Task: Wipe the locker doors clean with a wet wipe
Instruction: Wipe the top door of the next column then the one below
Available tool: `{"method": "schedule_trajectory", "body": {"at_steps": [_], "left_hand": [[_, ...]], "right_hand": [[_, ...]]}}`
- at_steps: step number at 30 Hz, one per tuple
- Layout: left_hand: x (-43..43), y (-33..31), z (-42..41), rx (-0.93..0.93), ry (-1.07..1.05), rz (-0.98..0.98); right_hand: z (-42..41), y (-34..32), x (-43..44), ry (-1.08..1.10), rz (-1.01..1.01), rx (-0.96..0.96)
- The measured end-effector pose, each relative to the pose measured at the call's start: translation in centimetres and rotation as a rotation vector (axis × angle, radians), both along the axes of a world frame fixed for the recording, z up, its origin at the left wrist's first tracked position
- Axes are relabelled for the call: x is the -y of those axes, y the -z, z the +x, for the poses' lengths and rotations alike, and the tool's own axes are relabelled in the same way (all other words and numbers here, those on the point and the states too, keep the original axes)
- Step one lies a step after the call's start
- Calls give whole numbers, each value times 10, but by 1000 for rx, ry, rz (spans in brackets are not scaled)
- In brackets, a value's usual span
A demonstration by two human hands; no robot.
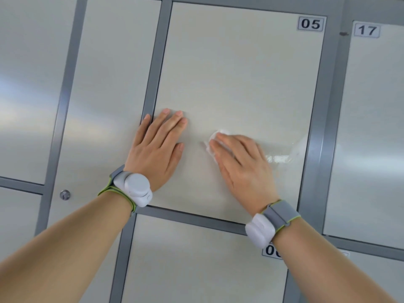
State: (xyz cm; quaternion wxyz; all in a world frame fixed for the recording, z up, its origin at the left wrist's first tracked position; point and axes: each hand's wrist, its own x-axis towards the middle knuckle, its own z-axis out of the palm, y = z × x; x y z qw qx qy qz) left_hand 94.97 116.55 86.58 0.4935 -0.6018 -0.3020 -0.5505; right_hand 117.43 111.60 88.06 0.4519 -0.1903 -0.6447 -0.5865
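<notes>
The cream locker door (pixel 240 73) marked 05 fills the middle of the head view. My left hand (pixel 156 147) lies flat on its lower left part, fingers straight, little finger over the grey frame. My right hand (pixel 239 165) presses a crumpled white wet wipe (pixel 215 138) against the door with straight fingers; only the wipe's upper left edge shows past my fingertips. A shiny wet streak (pixel 284 157) runs to the right of that hand.
Grey frame bars (pixel 157 62) separate the doors. Door 17 (pixel 371 127) is on the right and another numbered door (pixel 196 259) is below. A round keyhole (pixel 65 195) sits on the door to the left. Both wrists carry white devices on grey bands.
</notes>
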Motion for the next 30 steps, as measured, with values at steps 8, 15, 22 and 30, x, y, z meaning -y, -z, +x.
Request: {"method": "schedule_trajectory", "body": {"at_steps": [8,15,22,30], "left_hand": [[-1,0,0,-3,13,-23],[7,6,-23,26,207,-153],[-2,13,-42,63,133,-134],[-7,15,-39,60,121,-67]], "right_hand": [[1,4,-5,-34,-30,-4],[6,-14,-4,-60,-25,-131],[-13,-15,-7,-51,-22,-217],[-17,14,-4,13,-92,-17]]}}
